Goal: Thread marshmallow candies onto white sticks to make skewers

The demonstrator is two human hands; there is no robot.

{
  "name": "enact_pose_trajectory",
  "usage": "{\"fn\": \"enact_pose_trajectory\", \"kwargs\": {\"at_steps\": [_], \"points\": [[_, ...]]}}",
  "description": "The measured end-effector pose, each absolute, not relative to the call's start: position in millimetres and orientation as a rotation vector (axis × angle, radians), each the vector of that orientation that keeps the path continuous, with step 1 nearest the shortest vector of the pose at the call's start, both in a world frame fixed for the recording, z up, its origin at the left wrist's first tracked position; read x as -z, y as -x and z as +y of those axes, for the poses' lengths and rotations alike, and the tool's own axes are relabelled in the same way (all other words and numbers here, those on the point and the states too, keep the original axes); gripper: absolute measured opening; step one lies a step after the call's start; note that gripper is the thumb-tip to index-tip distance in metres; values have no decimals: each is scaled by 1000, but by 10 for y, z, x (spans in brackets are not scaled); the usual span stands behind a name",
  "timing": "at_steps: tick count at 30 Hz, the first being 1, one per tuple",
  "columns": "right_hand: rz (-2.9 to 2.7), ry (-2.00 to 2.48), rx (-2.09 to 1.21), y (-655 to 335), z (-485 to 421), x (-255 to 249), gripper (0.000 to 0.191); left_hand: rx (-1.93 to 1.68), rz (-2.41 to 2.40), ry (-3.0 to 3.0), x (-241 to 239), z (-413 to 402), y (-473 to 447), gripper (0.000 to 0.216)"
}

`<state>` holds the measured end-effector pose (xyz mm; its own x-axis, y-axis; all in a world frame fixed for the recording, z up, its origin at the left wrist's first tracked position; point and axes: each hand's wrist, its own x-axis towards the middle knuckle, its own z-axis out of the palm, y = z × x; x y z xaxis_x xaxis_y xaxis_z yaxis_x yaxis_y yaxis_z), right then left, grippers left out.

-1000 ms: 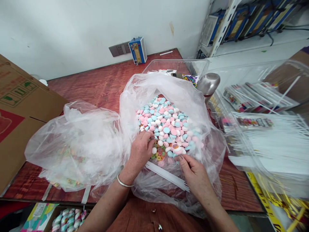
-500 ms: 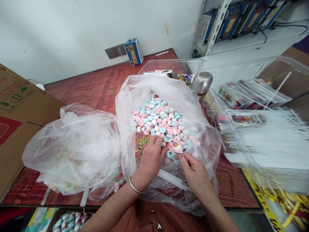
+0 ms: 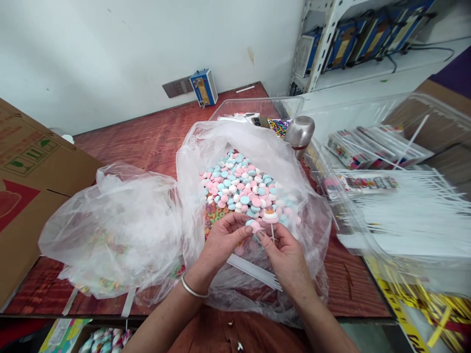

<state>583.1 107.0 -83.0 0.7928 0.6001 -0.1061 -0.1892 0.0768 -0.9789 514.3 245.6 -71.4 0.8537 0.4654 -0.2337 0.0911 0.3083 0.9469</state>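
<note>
My left hand point(image 3: 225, 239) pinches a few pink and pale-blue round candies point(image 3: 254, 226) between thumb and fingertips. The thumb of my right hand point(image 3: 289, 255) touches the same pieces. Upright in the fingers of that right hand is a thin white stick point(image 3: 273, 231), threaded with a pink and a white piece and an orange ring-shaped one point(image 3: 270, 215) at the top. Both hands are over an open clear plastic bag point(image 3: 309, 196). It contains a heap of pink, blue and white candies point(image 3: 239, 181), and small coloured rings point(image 3: 217, 214) show at its left side.
Several white sticks point(image 3: 253, 271) lie near the bag's front edge. To the left are another plastic bag point(image 3: 114, 230) and a cardboard box point(image 3: 33, 181). A metal flask point(image 3: 300, 131) stands behind. On the right, a clear bin point(image 3: 368, 245) holds many white sticks and packets.
My left hand has come up from the heap with pink and blue pieces, meeting my right hand. The stick with its threaded pieces now stands upright in my right hand. The view has shifted slightly.
</note>
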Motion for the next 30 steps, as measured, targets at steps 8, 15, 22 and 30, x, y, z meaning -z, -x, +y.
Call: {"fn": "enact_pose_trajectory", "kwargs": {"at_steps": [8, 15, 22, 30], "points": [[-428, 1429, -493, -5798, 1050, 849, 26, -261, 569, -1024, 696, 2302, -5122, 30], [-489, 1562, -548, -5781, 1042, 766, 28, -325, 549, -1049, 775, 2281, -5092, 34], [-609, 1720, -766, -5605, 772, 713, 34, -539, 669, -1138, 779, 2434, -5115, 37], [-523, 1596, -1014, -5459, 754, 685, 42, -629, 703, -1223, 765, 2449, -5115, 32]]}}
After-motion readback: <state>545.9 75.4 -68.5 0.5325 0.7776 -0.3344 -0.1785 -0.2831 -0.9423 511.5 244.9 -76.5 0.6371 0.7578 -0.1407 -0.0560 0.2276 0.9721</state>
